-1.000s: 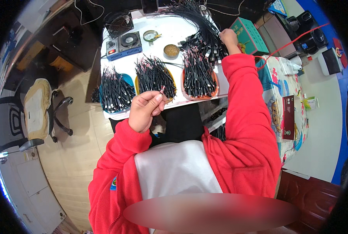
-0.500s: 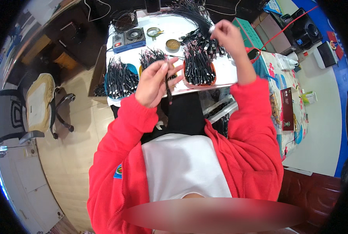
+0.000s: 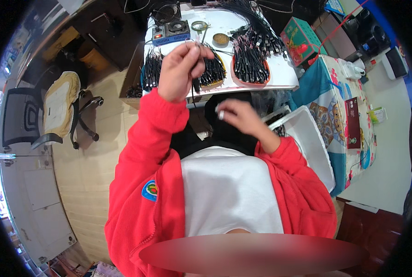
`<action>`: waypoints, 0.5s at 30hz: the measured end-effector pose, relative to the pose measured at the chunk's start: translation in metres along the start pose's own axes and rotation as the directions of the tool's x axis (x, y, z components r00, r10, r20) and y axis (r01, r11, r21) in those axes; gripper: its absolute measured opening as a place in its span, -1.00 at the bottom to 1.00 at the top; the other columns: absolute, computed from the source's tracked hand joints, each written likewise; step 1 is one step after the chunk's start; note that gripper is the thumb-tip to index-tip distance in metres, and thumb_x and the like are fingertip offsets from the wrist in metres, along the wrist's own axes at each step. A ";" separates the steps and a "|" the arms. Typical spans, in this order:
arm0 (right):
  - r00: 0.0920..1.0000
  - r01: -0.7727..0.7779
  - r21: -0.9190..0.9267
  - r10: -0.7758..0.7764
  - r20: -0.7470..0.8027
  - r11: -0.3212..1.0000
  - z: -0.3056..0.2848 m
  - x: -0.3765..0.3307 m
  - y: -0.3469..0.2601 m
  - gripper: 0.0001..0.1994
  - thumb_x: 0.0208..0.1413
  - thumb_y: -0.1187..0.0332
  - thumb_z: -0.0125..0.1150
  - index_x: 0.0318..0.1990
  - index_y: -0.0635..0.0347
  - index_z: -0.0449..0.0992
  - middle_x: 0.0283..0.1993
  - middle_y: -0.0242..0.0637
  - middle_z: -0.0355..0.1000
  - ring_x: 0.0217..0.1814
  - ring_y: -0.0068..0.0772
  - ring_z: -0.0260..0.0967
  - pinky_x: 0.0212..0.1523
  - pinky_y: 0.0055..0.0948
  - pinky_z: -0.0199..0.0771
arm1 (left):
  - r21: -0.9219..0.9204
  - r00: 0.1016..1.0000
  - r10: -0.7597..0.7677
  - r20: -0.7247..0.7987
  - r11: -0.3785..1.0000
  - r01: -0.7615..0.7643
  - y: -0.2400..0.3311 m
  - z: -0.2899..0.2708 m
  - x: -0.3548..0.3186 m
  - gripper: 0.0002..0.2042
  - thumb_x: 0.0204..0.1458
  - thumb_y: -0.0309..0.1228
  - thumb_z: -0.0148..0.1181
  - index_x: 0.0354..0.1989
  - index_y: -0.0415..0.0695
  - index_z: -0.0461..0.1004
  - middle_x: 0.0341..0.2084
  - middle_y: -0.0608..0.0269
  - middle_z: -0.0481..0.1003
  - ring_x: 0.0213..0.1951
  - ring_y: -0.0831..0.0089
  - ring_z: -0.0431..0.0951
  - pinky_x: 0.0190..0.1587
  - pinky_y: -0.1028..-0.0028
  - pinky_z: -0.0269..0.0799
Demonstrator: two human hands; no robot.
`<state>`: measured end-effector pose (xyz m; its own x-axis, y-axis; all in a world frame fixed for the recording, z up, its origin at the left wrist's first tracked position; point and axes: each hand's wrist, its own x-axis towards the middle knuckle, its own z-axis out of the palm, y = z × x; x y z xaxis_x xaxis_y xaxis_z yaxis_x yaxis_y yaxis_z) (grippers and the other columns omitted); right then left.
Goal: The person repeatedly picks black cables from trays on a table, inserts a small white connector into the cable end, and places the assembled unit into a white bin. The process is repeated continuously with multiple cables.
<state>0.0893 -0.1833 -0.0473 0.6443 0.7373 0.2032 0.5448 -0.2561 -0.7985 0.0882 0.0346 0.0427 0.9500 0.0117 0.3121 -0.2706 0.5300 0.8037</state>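
Near the table's front edge, my left hand [image 3: 180, 69] is closed with thumb and fingertips pinched on a thin black cable [image 3: 195, 87]. One end of it sticks up past the fingers, and a dark length hangs below. Lower down, in front of my lap, my right hand [image 3: 240, 117] is smeared by motion. Something small and white shows at its fingertips, too blurred to name. Behind my left hand stand bundles of short black cables in a yellow-rimmed container [image 3: 224, 74] and an orange container [image 3: 266, 81]. Another cable bundle [image 3: 153, 69] stands to the left, partly hidden.
A blue device with a round top [image 3: 171, 36], a tape roll [image 3: 199, 25] and a round tin [image 3: 221, 39] stand at the back. More black cables [image 3: 261, 34] spread at the back right. A white box [image 3: 310, 138] stands right of my lap, a chair [image 3: 60, 108] at left.
My right hand has come from the cables at the back right down toward my lap. The left hand keeps its pinch, now with a cable end pointing up. The whole view has shifted.
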 end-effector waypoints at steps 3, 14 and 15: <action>0.975 -0.086 0.492 0.175 -0.137 0.866 -0.041 0.028 -0.013 -0.81 0.18 0.42 0.07 -0.10 0.28 0.47 -0.30 -0.37 0.46 -0.31 -0.61 0.38 -0.31 -0.63 0.37 | -0.040 0.997 -0.044 0.066 0.998 0.046 -0.005 0.011 -0.036 -0.83 0.23 -0.46 -0.10 -0.30 -0.29 0.38 -0.30 0.07 0.48 -0.59 0.68 0.15 -0.51 0.70 0.12; 0.938 0.113 0.682 0.148 -0.313 0.723 -0.052 0.048 -0.062 -0.89 0.12 0.43 0.20 -0.26 0.28 0.46 -0.40 -0.44 0.42 -0.43 -0.73 0.27 -0.43 -0.74 0.25 | 0.025 0.988 -0.154 -0.005 0.988 0.154 -0.020 0.026 -0.069 -0.83 0.22 -0.45 -0.05 -0.28 -0.29 0.43 -0.30 0.02 0.53 -0.56 0.62 0.35 -0.51 0.68 0.20; 0.937 0.155 0.637 0.092 -0.337 0.755 -0.048 0.044 -0.065 -0.89 0.11 0.44 0.20 -0.28 0.29 0.46 -0.41 -0.42 0.43 -0.42 -0.71 0.31 -0.40 -0.73 0.29 | 0.033 0.985 -0.140 -0.099 0.989 0.144 -0.022 0.029 -0.068 -0.83 0.21 -0.45 -0.05 -0.27 -0.29 0.44 -0.30 0.03 0.54 -0.54 0.62 0.39 -0.51 0.69 0.22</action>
<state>0.1075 -0.1641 0.0406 0.8345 0.4568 0.3082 0.1696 0.3192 -0.9324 0.0247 -0.0020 0.0184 0.9893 0.0214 0.1445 -0.1359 0.4979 0.8565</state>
